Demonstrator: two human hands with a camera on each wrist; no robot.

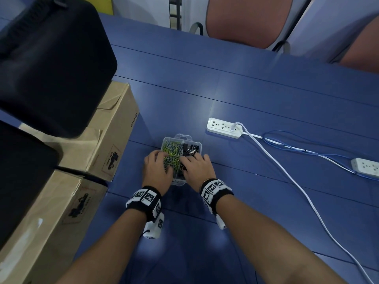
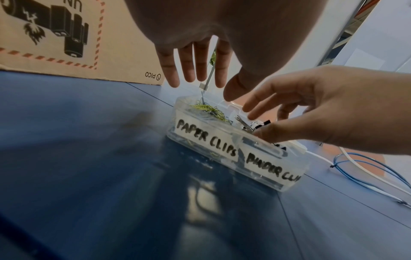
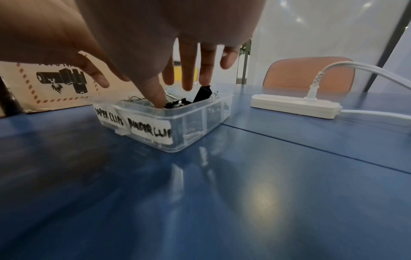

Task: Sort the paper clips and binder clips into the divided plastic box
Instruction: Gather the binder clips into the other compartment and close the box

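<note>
A clear divided plastic box (image 1: 178,182) sits on the blue table, labelled "PAPER CLIPS" on its left half and "BINDER CLIPS" on its right (image 2: 206,139) (image 3: 195,123). Green and yellow paper clips (image 1: 173,150) (image 2: 209,108) fill the left compartment. Black binder clips (image 1: 191,149) (image 3: 203,93) (image 2: 260,123) fill the right one. My left hand (image 1: 158,166) (image 2: 195,70) hovers over the paper clips with straight, spread fingers. My right hand (image 1: 195,167) (image 3: 188,70) is spread over the binder clips, its thumb (image 3: 157,96) pressing down among them.
Two cardboard boxes (image 1: 114,130) with black cases (image 1: 51,64) on top stand close at the left. A white power strip (image 1: 224,128) lies just right of the box, with white (image 1: 287,177) and blue (image 1: 297,146) cables running right to a second strip (image 1: 367,167). A chair (image 1: 248,19) stands beyond the table.
</note>
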